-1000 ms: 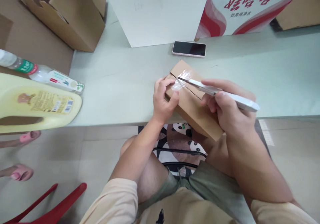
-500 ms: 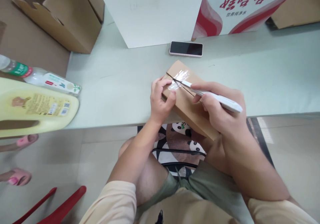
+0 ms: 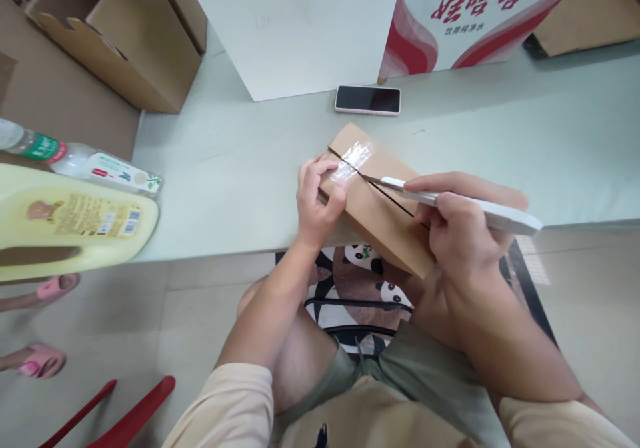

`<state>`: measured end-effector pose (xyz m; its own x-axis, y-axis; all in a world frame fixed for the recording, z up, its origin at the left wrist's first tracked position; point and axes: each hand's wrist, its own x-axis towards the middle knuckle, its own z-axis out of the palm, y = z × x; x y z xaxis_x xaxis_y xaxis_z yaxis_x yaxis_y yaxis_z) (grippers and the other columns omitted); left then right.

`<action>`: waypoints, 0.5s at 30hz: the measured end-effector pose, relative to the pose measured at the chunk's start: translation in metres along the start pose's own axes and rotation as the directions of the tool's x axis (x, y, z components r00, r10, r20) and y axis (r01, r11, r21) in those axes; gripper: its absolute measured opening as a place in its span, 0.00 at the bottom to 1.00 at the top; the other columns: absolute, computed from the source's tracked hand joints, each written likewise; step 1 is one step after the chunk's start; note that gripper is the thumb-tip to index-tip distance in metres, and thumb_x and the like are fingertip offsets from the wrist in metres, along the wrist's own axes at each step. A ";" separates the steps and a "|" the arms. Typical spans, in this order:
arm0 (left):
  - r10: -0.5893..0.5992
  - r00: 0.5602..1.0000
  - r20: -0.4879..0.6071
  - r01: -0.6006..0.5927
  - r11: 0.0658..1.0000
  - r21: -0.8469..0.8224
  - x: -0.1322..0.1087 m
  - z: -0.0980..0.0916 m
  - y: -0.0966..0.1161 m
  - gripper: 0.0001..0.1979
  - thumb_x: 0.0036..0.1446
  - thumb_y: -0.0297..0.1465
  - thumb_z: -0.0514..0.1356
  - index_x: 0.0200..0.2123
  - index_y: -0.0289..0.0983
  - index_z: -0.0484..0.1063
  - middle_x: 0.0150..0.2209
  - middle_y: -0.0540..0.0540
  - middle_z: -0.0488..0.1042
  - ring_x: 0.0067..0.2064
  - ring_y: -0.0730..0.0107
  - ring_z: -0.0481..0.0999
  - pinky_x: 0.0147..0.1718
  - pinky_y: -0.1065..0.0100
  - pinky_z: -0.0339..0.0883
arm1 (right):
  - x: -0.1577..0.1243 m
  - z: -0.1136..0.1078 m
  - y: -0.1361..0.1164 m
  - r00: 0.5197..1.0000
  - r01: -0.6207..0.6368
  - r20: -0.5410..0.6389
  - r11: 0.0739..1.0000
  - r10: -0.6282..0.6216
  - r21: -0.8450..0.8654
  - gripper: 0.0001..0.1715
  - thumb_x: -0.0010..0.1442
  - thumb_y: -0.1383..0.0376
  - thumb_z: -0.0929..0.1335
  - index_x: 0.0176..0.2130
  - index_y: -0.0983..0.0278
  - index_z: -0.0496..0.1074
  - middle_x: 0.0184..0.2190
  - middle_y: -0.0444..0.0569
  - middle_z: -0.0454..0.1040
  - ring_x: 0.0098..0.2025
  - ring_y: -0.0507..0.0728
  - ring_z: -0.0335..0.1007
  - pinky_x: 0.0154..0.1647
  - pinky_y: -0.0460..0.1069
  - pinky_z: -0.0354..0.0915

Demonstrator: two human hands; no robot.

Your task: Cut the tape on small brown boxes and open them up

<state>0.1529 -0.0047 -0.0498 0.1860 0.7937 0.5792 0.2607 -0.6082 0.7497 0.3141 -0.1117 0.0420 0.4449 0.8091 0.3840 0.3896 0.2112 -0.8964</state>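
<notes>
A small brown cardboard box (image 3: 383,218) lies at an angle over the table's front edge, its near end reaching toward my lap. Clear tape (image 3: 356,160) covers the seam at its far end. My left hand (image 3: 320,195) grips that far end, thumb and fingers on the taped top and the side. In my right hand (image 3: 463,228) is a white utility knife (image 3: 505,216), its thin blade pointing left with the tip at the seam by the tape's near edge. The right fingers wrap round the handle.
A phone (image 3: 368,100) lies beyond the box, before a large white carton (image 3: 310,35). To the left are an open cardboard box (image 3: 145,41), a clear bottle (image 3: 80,158) and a yellow jug (image 3: 75,218). Another person's feet in pink slippers (image 3: 47,360) show below.
The knife and my right hand have moved right and slightly toward me along the seam, away from the tape's middle. My left hand keeps its hold on the box.
</notes>
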 end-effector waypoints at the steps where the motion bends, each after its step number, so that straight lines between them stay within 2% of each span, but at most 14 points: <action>1: 0.004 1.000 -0.002 -0.004 1.000 -0.006 0.000 0.000 0.000 0.19 0.66 0.50 0.54 0.50 0.45 0.69 0.51 0.42 0.73 0.57 0.56 0.72 0.58 0.52 0.68 | 0.000 0.001 0.000 0.999 0.011 -0.036 0.999 -0.010 0.033 0.15 0.57 0.66 0.64 0.32 0.58 0.81 0.20 0.44 0.71 0.18 0.51 0.63 0.17 0.49 0.58; 4: 0.022 1.000 -0.021 -0.023 0.999 -0.044 0.002 -0.001 -0.002 0.17 0.66 0.49 0.55 0.49 0.46 0.69 0.49 0.43 0.73 0.57 0.56 0.73 0.57 0.52 0.68 | 0.005 0.001 -0.005 0.981 0.097 -0.182 0.985 -0.071 0.141 0.16 0.57 0.64 0.63 0.31 0.58 0.80 0.20 0.45 0.69 0.18 0.51 0.61 0.15 0.48 0.53; 7: 0.022 0.999 -0.031 -0.025 0.996 -0.091 0.003 -0.005 -0.003 0.17 0.65 0.49 0.56 0.48 0.46 0.70 0.48 0.43 0.73 0.56 0.56 0.73 0.57 0.54 0.68 | 0.018 -0.004 -0.002 0.915 0.220 -0.382 0.956 -0.133 0.194 0.15 0.57 0.63 0.62 0.35 0.57 0.78 0.22 0.43 0.67 0.19 0.51 0.60 0.16 0.47 0.50; 9: 0.012 1.000 -0.028 -0.016 0.993 -0.113 0.003 -0.008 -0.006 0.17 0.65 0.49 0.57 0.49 0.45 0.70 0.48 0.43 0.73 0.55 0.57 0.73 0.57 0.55 0.68 | 0.027 -0.012 0.013 0.878 0.238 -0.458 0.957 -0.139 0.165 0.14 0.56 0.63 0.62 0.38 0.58 0.76 0.24 0.42 0.67 0.21 0.50 0.60 0.19 0.47 0.52; 11: -0.013 1.000 -0.024 0.010 0.993 -0.122 0.004 -0.012 -0.010 0.19 0.64 0.51 0.57 0.49 0.44 0.70 0.48 0.43 0.73 0.54 0.58 0.74 0.56 0.56 0.68 | 0.033 -0.020 0.038 0.896 0.156 -0.429 0.986 -0.113 0.067 0.15 0.56 0.63 0.63 0.43 0.59 0.74 0.27 0.43 0.69 0.26 0.52 0.65 0.25 0.49 0.60; 13: -0.078 0.997 -0.029 0.073 0.988 -0.138 0.006 -0.018 -0.014 0.23 0.63 0.54 0.57 0.49 0.44 0.70 0.48 0.43 0.73 0.52 0.59 0.75 0.54 0.57 0.69 | 0.036 -0.027 0.069 0.953 -0.019 -0.301 0.991 -0.022 -0.130 0.22 0.56 0.61 0.66 0.51 0.59 0.72 0.35 0.48 0.74 0.35 0.56 0.72 0.37 0.54 0.69; 15: -0.174 0.983 -0.062 0.159 0.969 -0.189 0.010 -0.025 -0.019 0.25 0.61 0.56 0.57 0.49 0.43 0.70 0.47 0.43 0.73 0.49 0.60 0.76 0.51 0.58 0.70 | 0.035 -0.031 0.097 0.983 -0.163 -0.141 0.914 0.118 -0.370 0.33 0.56 0.58 0.68 0.60 0.61 0.68 0.45 0.55 0.77 0.47 0.64 0.74 0.51 0.63 0.70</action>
<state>0.1256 0.0143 -0.0506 0.0788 0.8849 0.4590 0.1035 -0.4652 0.8791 0.3928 -0.0799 -0.0247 0.5974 0.7426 0.3027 0.5822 -0.1420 -0.8006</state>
